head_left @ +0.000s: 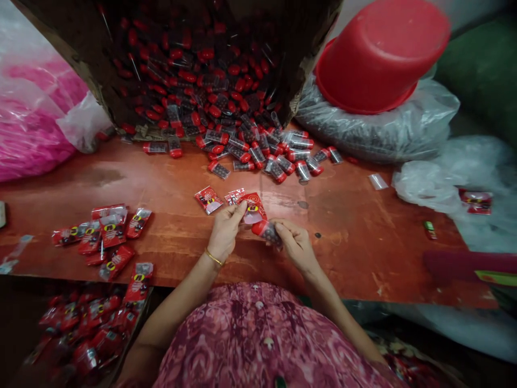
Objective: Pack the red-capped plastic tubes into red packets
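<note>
Above our table (363,231), left hand (224,234) pinches a packet (253,207); at its three o'clock, right hand (297,248) grips a tube (266,231), which might slip.

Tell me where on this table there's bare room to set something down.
The table is bare between the filled packets and the left hand holding a red packet, and from the right hand, holding a capsule, to the green item. Crowded: the capsule pile at the box mouth.
</note>
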The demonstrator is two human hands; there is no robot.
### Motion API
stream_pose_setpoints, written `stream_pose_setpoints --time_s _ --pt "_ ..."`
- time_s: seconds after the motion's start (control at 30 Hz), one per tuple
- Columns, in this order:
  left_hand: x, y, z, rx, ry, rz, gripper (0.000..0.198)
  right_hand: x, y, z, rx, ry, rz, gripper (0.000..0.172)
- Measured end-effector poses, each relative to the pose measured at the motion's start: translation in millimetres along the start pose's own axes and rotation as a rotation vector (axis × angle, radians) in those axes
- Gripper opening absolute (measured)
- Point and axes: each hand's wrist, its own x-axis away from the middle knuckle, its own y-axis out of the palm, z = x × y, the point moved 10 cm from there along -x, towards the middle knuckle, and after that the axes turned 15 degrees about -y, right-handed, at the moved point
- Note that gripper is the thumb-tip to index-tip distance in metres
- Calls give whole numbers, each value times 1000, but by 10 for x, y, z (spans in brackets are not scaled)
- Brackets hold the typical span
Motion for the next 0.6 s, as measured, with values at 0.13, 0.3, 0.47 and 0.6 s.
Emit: stream_pose_setpoints --time_s 0.13,0.3,0.47,0.6 --pt "36 56 -12 -12 -12 -47 47 14 -13 95 -29 54 2 34" --pt "-18 -77 29 -19 20 50 48 78 -68 88 -67 88 13 33" --pt "-39 -105 115 -109 174 91 46 131 -25 75 -165 141 -3 35" --pt "20 -61 159 -196 282 88 42 132 87 160 -254 236 -13 35"
